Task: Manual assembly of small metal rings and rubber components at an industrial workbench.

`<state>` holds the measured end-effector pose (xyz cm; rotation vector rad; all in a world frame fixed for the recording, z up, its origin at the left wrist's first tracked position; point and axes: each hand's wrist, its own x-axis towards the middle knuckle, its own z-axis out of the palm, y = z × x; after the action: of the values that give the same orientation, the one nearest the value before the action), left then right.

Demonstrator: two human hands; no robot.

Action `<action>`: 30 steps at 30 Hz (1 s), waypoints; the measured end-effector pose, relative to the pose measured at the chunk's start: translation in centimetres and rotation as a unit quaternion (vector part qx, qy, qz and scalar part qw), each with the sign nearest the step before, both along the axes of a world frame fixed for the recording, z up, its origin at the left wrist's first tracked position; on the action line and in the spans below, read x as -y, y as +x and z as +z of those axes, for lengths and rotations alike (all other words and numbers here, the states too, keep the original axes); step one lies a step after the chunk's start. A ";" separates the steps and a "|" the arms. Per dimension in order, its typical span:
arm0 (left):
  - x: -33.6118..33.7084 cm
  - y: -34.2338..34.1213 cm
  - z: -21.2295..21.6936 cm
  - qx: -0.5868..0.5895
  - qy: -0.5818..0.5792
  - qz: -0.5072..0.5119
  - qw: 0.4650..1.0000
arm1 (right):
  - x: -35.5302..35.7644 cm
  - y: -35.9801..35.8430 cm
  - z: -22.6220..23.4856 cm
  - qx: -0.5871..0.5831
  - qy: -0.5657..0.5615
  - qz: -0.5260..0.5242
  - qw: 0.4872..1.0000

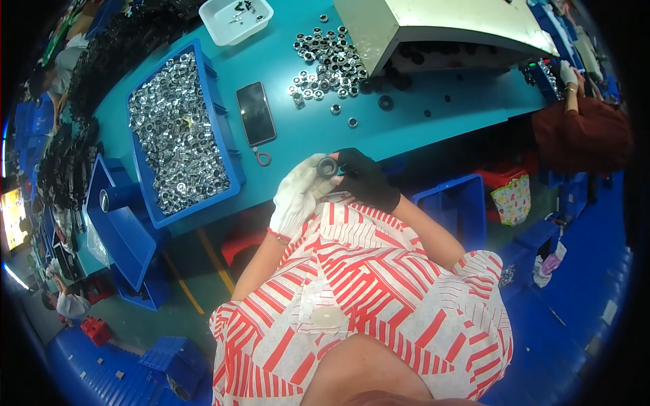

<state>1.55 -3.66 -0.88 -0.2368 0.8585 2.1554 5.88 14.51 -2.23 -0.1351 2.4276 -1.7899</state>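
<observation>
Close to the table's front edge, my two hands meet around a small dark round ring (328, 167) with a hole in its middle. My left hand (296, 193), in a white knit glove, grips it from the left. My right hand (367, 180) wears a black glove with bare fingertips, and its thumb and fingers pinch the ring's right side. Beyond my hands, shiny metal nut-like rings (332, 68) lie in a loose pile on the teal table (298, 142). To the left, a blue bin (232, 159) is filled with many more of these metal pieces.
A phone (256, 113) with a red ring strap lies beside the bin. A white tray (223, 34) holding small dark parts sits at the back. A cream metal box (460, 24) shelters black rings. Blue crates (128, 216) stand lower left; a co-worker's gloved hand (569, 72) is at far right.
</observation>
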 end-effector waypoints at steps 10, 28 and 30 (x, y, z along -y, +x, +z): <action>0.2 0.2 0.1 0.006 -0.012 0.010 1.000 | 0.0 0.1 -1.2 -0.008 -0.033 -0.005 0.999; 0.0 0.6 1.7 -0.581 -0.448 -0.001 0.680 | 0.1 0.5 0.2 0.056 -0.055 -0.022 0.997; -0.5 0.0 2.3 -0.706 -0.454 -0.043 0.541 | 0.1 0.4 0.2 0.086 -0.022 -0.014 0.996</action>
<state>1.52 -3.17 1.45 1.2356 2.7294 1.1377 6.33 14.38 -2.08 0.0473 2.2820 -1.7871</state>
